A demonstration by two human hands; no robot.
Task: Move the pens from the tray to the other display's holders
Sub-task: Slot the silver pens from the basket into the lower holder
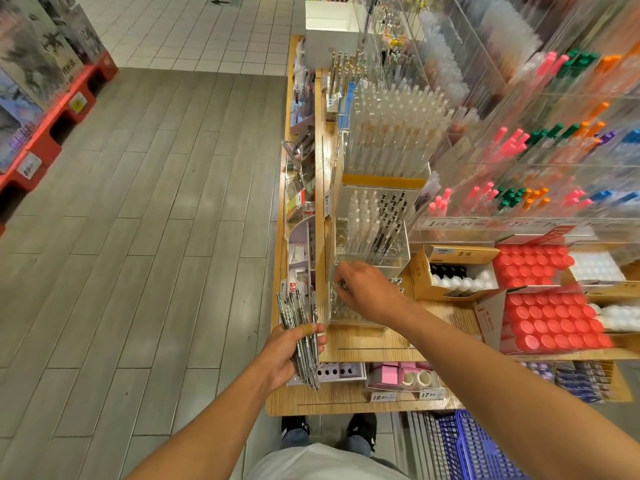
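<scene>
My left hand [289, 351] grips a bundle of several clear-and-silver pens [299, 327], held upright just off the left edge of the wooden shelf. My right hand [363, 289] reaches across to the low clear acrylic holder [349, 311] on the shelf, its fingers curled down over a pen [341, 284] at the holder's holes. Behind it stands a taller clear display [372, 226] with clear pens and several black-tipped pens upright in it. The pen under my right fingers is mostly hidden.
Cardboard boxes of red-capped bottles [550, 323] and white-capped bottles [460, 275] sit to the right. Tall acrylic racks with coloured pens [519, 143] fill the back right. A blue basket [478, 448] stands on the floor below. Grey plank floor [156, 202] lies to the left.
</scene>
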